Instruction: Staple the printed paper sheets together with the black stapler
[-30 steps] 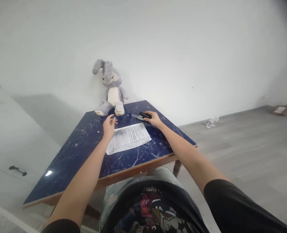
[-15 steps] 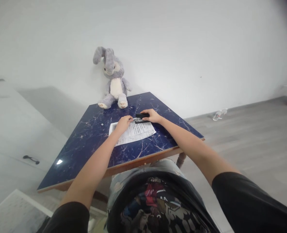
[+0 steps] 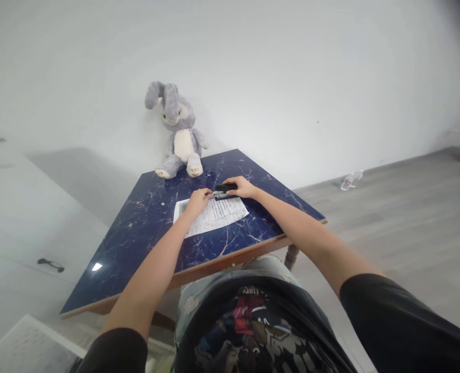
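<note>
A black stapler (image 3: 223, 187) lies over the far edge of a printed sheet of paper (image 3: 214, 215), its upper and lower arms apart and a silvery part showing between them. My right hand (image 3: 242, 187) is wrapped round the stapler's right end. At the other end, the fingers of my left hand (image 3: 199, 200) are pinched together beside the silvery part. A small dark piece shows at those fingertips, too small to make out. My left wrist and forearm cross the left part of the paper and hide some of it.
The paper lies on a dark blue marbled table (image 3: 129, 238) with a wooden edge. A grey plush rabbit (image 3: 182, 140) sits at the back against the wall. A tiny white scrap (image 3: 162, 204) lies left of the paper. Clear plastic items (image 3: 350, 180) rest on the floor at right.
The view has tilted slightly, shifting everything a little. Both hands stay at the stapler, with no clear change in their hold.
</note>
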`<act>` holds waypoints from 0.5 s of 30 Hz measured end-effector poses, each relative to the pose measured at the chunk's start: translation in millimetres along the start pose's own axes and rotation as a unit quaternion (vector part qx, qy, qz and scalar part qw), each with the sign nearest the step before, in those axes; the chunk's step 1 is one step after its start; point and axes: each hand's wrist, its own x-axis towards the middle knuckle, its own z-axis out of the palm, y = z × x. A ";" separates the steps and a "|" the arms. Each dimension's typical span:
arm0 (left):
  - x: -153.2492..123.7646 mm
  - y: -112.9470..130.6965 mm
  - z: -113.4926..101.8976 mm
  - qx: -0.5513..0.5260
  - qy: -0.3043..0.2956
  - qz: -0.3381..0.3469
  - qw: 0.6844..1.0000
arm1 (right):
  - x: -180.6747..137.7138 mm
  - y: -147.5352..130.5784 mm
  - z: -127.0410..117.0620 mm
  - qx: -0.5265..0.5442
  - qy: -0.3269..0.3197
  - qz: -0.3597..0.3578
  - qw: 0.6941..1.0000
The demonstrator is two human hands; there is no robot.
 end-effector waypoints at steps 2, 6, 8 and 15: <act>-0.2 0.5 -0.8 0.001 0.002 -0.005 1.000 | 0.0 0.0 -0.3 -0.003 -0.002 0.000 1.000; -1.2 0.2 -4.5 -0.018 -0.002 -0.006 1.000 | 0.1 -1.8 -1.4 -0.010 -0.007 0.008 1.000; -1.9 -1.8 -7.6 -0.013 -0.011 0.003 1.000 | -0.1 -3.2 -1.9 -0.006 -0.008 0.012 1.000; -9.0 -17.5 -24.8 -0.037 -0.043 0.019 0.998 | -2.0 -5.8 -3.8 0.037 -0.008 0.021 0.999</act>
